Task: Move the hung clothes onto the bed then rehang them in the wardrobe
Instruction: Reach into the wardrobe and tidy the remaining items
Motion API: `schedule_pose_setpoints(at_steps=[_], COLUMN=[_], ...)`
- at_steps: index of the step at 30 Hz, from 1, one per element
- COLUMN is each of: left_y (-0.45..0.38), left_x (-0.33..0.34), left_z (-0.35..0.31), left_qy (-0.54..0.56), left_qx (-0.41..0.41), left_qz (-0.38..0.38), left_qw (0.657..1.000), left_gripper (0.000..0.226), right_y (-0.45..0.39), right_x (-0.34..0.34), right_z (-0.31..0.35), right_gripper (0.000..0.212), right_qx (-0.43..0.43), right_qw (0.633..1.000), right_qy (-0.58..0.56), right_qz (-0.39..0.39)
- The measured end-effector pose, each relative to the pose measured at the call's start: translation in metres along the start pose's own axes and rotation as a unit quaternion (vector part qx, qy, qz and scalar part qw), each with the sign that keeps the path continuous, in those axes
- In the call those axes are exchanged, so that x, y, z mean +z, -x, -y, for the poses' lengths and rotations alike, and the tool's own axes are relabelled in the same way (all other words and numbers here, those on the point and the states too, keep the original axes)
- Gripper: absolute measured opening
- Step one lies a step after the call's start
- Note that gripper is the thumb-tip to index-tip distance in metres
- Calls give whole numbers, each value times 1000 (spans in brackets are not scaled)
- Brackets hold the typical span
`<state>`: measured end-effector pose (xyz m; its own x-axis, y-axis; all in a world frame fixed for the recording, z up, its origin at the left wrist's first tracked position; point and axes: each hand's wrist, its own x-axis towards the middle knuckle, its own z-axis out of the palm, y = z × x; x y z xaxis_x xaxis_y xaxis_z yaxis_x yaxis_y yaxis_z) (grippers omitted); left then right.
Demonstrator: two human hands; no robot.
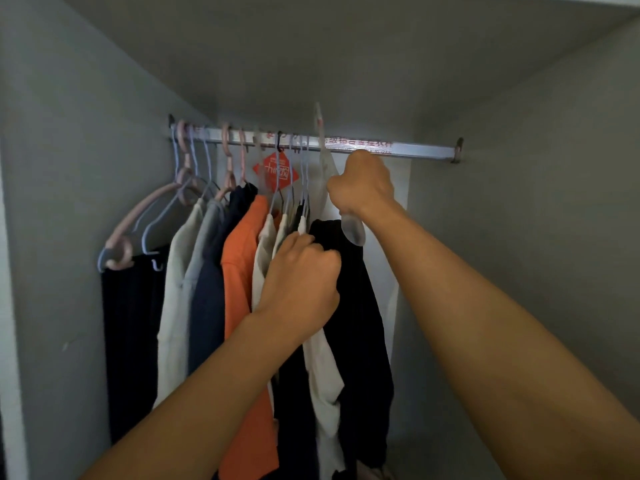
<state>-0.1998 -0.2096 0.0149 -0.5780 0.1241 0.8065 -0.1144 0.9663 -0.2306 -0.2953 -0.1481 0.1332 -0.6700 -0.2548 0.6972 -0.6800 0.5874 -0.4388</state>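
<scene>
Several garments hang from a metal rail [415, 148] inside the wardrobe: black trousers [128, 341], a cream top [176, 289], a navy top [207, 306], an orange shirt [239, 271] and more cream pieces. At the right end of the row hangs a black garment [360, 323] on a translucent hanger [323, 161] whose hook rises above the rail. My right hand [362, 183] grips that hanger just under the rail. My left hand [301, 277] holds the top of the black garment, fingers curled into the cloth.
Grey wardrobe walls close in on the left [52, 202] and right [536, 237], with the ceiling panel just above the rail. A red diamond tag [275, 171] hangs among pink and lilac hangers [187, 168]. The rail's right half carries nothing.
</scene>
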Motion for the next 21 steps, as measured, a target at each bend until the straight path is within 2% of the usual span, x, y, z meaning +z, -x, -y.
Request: schedule_pose_setpoints(at_steps=[10,14,21], left_y=[5,10,9], left_x=[-2,-6,-16], left_z=[1,-4,-20], left_qy=[-30,-20,-23], left_qx=[-41,-47,-48], left_qz=[-1,-7,-51], left_qw=[999,999,997], left_gripper=[22,27,30], right_y=[0,5,11], right_x=[39,49,45], right_z=[-11,-16,-24], right_gripper=[32,27,36], right_qx=[37,26,-3], right_qw=[999,999,996], right_qy=[-13,-19,-75], right_qz=[27,35,49])
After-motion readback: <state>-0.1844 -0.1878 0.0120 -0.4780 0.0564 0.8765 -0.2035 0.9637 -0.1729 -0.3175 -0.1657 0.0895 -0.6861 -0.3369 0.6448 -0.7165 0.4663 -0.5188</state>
